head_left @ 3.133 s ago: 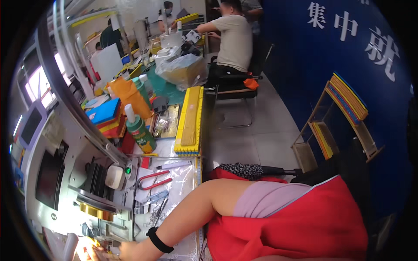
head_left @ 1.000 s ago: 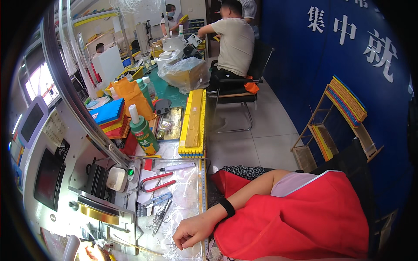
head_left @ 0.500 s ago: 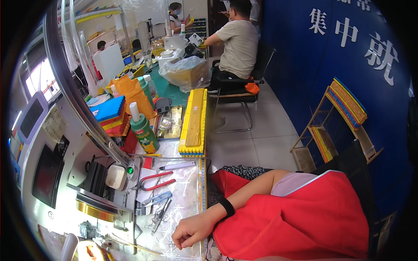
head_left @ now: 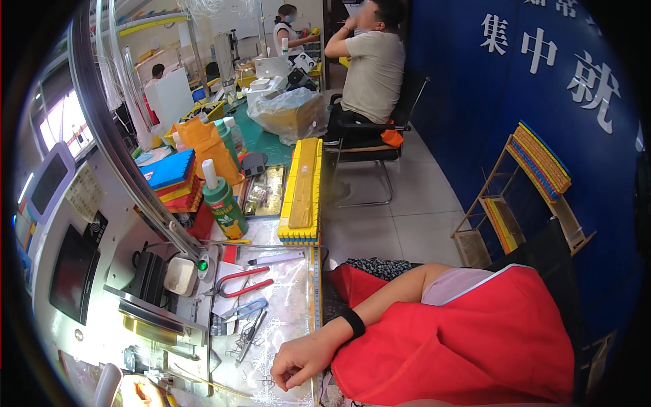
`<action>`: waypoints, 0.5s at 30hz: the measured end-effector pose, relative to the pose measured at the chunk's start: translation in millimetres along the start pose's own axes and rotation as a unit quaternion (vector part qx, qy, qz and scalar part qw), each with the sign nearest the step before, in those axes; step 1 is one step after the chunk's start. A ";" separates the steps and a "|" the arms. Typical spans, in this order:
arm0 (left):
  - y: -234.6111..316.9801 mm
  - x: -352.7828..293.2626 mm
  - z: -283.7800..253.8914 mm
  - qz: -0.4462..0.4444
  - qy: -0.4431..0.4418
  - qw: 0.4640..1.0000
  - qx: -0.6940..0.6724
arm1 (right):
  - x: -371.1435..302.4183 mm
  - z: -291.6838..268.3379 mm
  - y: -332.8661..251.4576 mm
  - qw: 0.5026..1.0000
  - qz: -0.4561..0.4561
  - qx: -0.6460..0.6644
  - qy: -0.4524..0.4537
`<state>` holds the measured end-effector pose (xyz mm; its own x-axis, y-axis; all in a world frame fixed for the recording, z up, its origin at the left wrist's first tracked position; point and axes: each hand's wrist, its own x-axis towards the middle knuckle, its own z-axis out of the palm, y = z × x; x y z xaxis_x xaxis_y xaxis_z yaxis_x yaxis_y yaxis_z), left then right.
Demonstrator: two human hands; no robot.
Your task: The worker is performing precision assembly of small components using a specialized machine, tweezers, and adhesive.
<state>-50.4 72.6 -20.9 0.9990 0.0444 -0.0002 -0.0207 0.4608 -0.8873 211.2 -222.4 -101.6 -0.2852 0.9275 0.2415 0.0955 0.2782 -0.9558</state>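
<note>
The person wears a red garment, a short pale pink sleeve (head_left: pixel 453 285) and a black wristband (head_left: pixel 353 323).
</note>
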 end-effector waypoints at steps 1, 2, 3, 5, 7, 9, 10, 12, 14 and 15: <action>0.1 -0.3 0.7 -0.006 -0.004 1.000 -0.022 | 0.0 -0.3 -1.5 1.000 -0.001 0.000 0.000; 0.3 -0.7 1.5 -0.013 -0.009 0.999 -0.044 | -0.5 -1.4 -5.1 1.000 0.003 -0.006 0.004; 0.6 -2.0 1.0 -0.019 -0.014 0.997 -0.067 | -1.1 -2.8 -8.4 1.000 0.008 -0.011 0.007; 1.7 -4.9 0.1 -0.031 -0.025 0.993 -0.113 | 2.3 -10.4 -14.3 0.994 -0.043 -0.094 0.043; 3.2 -5.8 -1.3 -0.044 -0.033 0.986 -0.160 | 4.6 -22.8 -17.9 0.977 -0.092 -0.176 0.081; 5.2 -6.9 -2.4 -0.055 -0.042 0.976 -0.207 | 5.8 -41.2 -12.4 0.891 -0.066 -0.417 0.166; 6.7 -6.6 -2.2 -0.062 -0.046 0.970 -0.230 | 6.7 -50.1 -9.9 0.891 -0.065 -0.417 0.166; 5.5 -9.9 -2.5 -0.076 -0.056 0.957 -0.274 | 8.2 -63.0 -5.2 0.806 -0.036 -0.543 0.235; -1.1 -14.3 -7.0 -0.090 -0.068 0.943 -0.313 | 9.4 -66.3 0.7 0.812 -0.012 -0.537 0.226; -0.2 -13.0 -6.8 -0.091 -0.067 0.943 -0.314 | 9.2 -68.6 5.2 0.818 0.018 -0.532 0.219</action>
<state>-63.2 65.9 -23.8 0.9689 0.1472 0.1987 0.2194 -0.1411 -0.9654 274.5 -195.3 -92.8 0.0837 0.8755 0.4759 0.9384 0.0914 -0.3333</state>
